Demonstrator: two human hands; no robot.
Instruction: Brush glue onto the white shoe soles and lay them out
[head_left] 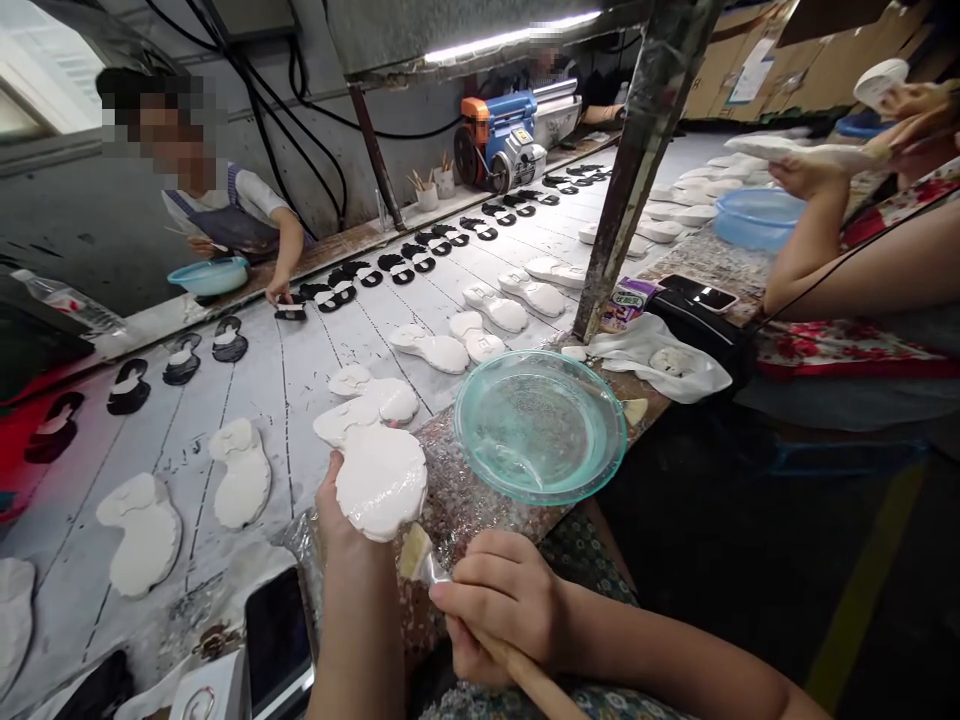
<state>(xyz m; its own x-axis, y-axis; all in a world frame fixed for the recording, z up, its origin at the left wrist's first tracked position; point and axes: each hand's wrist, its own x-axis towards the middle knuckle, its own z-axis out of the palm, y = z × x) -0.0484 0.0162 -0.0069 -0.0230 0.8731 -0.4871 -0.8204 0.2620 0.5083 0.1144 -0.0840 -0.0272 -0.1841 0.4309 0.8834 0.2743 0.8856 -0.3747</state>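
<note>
A white shoe sole (381,482), wet and shiny on its upper face, is gripped by its edge in my left hand (335,510). My right hand (510,600) is wrapped round the wooden handle of a brush (415,553). The brush's pale bristles are close to the sole's lower right edge; whether they touch it I cannot tell. Beyond my right hand stands a teal plastic basin (463,440) with clear liquid in it, at the table edge. More white soles (241,475) lie on the belt to the left and ahead of my hands.
Black shoe pieces (401,268) line the far side of the white belt (315,370). A metal post (637,170) rises right of centre. Phones (277,640) lie at lower left and right. Co-workers sit across (255,200) and at right (825,240), near a blue basin (757,220).
</note>
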